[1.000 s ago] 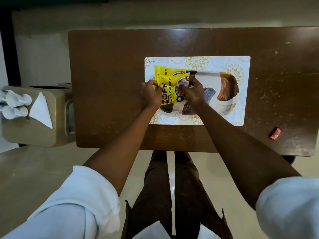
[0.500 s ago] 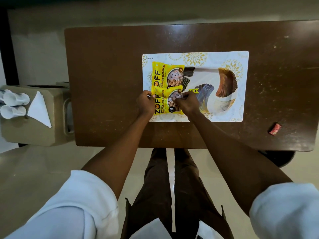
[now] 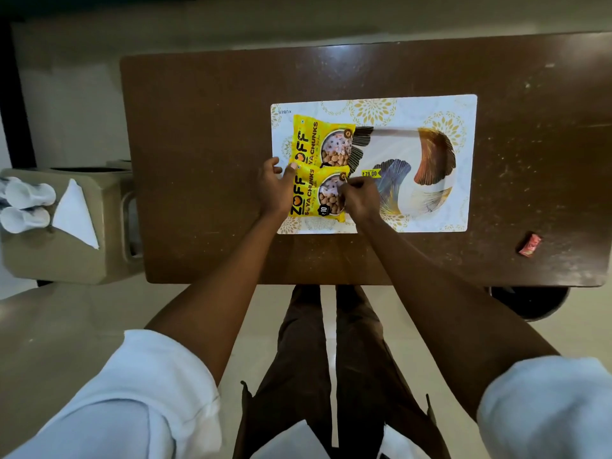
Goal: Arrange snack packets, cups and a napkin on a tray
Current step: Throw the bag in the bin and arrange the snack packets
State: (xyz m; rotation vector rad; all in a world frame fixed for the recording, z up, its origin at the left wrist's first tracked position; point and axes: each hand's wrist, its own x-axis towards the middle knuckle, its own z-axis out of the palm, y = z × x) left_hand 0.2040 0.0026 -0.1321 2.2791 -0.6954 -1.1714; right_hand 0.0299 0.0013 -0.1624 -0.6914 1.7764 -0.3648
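A white tray [image 3: 463,134] with a gold flower pattern lies on the brown table [image 3: 205,127]. Two yellow snack packets lie flat on its left part: the upper packet [image 3: 319,140] is farther from me, and the lower packet [image 3: 314,198] overlaps its near edge. My left hand [image 3: 275,188] is at the lower packet's left edge, thumb on its corner and fingers spread. My right hand [image 3: 361,198] pinches that packet's right edge. Two white cups [image 3: 28,193] lie on their sides beside a folded white napkin [image 3: 76,215] on a beige stool [image 3: 66,263] to the left.
A small red wrapper [image 3: 530,244] lies near the table's front right edge. The tray's right half shows only its printed feather design and a yellow price sticker [image 3: 370,173]. My legs stand just in front of the table's near edge.
The lower packet slid toward me off the upper one and now lies flat near the tray's front edge. My left fingers have spread apart; my right hand keeps its pinch.
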